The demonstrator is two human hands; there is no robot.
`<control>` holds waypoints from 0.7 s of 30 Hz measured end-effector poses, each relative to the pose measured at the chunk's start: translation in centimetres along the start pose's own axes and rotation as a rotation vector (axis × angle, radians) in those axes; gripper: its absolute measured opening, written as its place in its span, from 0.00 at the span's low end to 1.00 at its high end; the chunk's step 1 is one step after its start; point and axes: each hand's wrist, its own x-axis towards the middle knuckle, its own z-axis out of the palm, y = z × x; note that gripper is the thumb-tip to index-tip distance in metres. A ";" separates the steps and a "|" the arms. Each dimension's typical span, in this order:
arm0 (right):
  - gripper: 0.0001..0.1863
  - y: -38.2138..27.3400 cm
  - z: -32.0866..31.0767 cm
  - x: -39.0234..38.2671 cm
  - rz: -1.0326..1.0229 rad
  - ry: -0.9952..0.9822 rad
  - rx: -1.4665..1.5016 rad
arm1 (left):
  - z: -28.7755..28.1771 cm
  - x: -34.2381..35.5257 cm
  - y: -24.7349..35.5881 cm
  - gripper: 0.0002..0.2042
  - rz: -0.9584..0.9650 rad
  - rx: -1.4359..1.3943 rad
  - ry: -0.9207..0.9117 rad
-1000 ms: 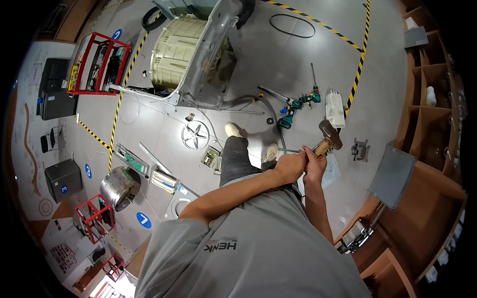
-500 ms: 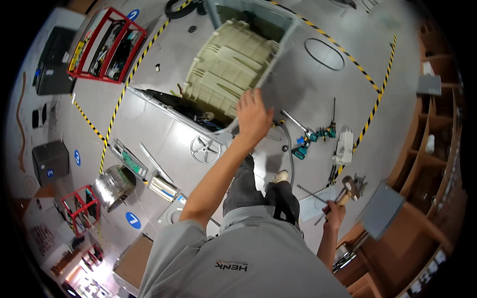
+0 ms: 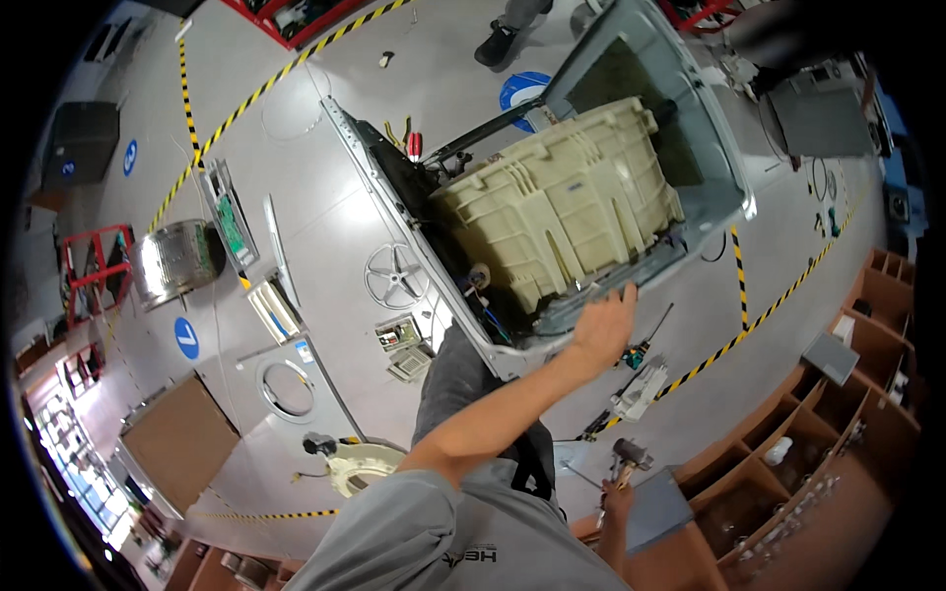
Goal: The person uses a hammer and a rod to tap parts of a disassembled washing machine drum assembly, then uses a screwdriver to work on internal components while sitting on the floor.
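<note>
My left hand point(image 3: 604, 330) is hooked over the near rim of a grey washing machine cabinet point(image 3: 724, 148). Inside the cabinet sits a large cream plastic tub point(image 3: 562, 197), with dark parts and wiring at its left end. Down by my right side, my right hand point(image 3: 618, 500) is closed around a hammer point(image 3: 632, 453) with a dark head and a wooden handle. A thin rod point(image 3: 585, 480) sticks out of the same hand; its grip is hidden.
On the floor to the left lie a spoked pulley point(image 3: 396, 276), a steel drum point(image 3: 177, 261), a ring-shaped door panel point(image 3: 258, 387) and a cardboard box point(image 3: 177, 443). A cordless drill point(image 3: 636, 355) lies beyond my left hand. Brown shelving point(image 3: 788, 424) stands at the right.
My view has turned, and the cabinet and tub now sit larger and further right in it. My left hand stays on the rim. The hammer remains in my right hand.
</note>
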 end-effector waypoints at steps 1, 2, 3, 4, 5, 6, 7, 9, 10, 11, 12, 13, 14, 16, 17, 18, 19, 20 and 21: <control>0.08 0.5 0.0 0.6 -0.011 -0.045 -0.045 | -0.2 0.2 0.0 0.23 -0.013 -0.043 -0.006; 0.08 -0.5 0.3 0.2 0.029 -0.048 -0.071 | -0.7 0.4 -0.1 0.22 -0.039 -0.078 -0.020; 0.08 -1.1 0.5 0.1 0.039 -0.053 -0.114 | -0.9 0.4 -0.3 0.22 -0.069 -0.111 -0.036; 0.08 -1.6 0.9 -0.2 0.055 -0.055 -0.152 | -0.4 0.4 -0.4 0.23 -0.084 -0.144 -0.020; 0.08 -2.7 1.3 -0.7 0.084 -0.069 -0.226 | 0.2 0.5 -0.6 0.23 -0.092 -0.181 -0.007; 0.09 -4.2 1.6 -1.3 0.115 -0.086 -0.299 | 0.0 0.8 -0.9 0.24 -0.106 -0.205 -0.029; 0.09 -5.0 1.7 -2.2 0.153 -0.096 -0.369 | -0.6 0.9 -0.8 0.24 -0.114 -0.235 -0.057; 0.11 -3.2 0.6 -0.8 0.250 -0.163 -0.384 | -1.6 1.3 -1.0 0.25 -0.135 -0.323 -0.095; 0.12 -1.8 0.0 -0.3 0.304 -0.189 -0.383 | -1.8 1.5 -1.3 0.25 -0.134 -0.385 -0.110; 0.12 -1.3 -0.2 -0.4 0.296 -0.154 -0.381 | -1.9 1.7 -1.7 0.25 -0.143 -0.441 -0.124; 0.13 -1.1 -0.2 -0.9 0.287 -0.120 -0.380 | -2.0 1.7 -1.9 0.24 -0.152 -0.406 -0.054; 0.13 -1.4 -0.2 -1.5 0.280 -0.088 -0.381 | -2.0 1.9 -2.3 0.23 -0.177 -0.433 -0.065; 0.14 -3.7 0.7 -3.1 0.260 -0.068 -0.412 | -1.8 2.0 -2.3 0.23 -0.183 -0.460 -0.079; 0.13 -10.5 3.9 -6.1 0.318 -0.127 -0.390 | -2.0 2.2 -2.3 0.21 -0.185 -0.502 -0.162; 0.13 -12.2 4.4 -7.0 0.349 -0.162 -0.382 | -2.2 2.2 -2.3 0.20 -0.170 -0.497 -0.158; 0.11 -12.4 4.4 -7.1 0.363 -0.161 -0.405 | -2.2 2.4 -2.5 0.20 -0.159 -0.487 -0.147; 0.11 -12.5 3.9 -7.3 0.370 -0.149 -0.411 | -2.2 2.6 -2.9 0.19 -0.151 -0.470 -0.130; 0.11 -12.1 4.0 -7.3 0.373 -0.135 -0.411 | -1.9 2.6 -2.9 0.17 -0.150 -0.452 -0.085; 0.11 -12.0 3.7 -7.2 0.379 -0.120 -0.408 | -1.8 2.6 -2.9 0.18 -0.154 -0.458 -0.095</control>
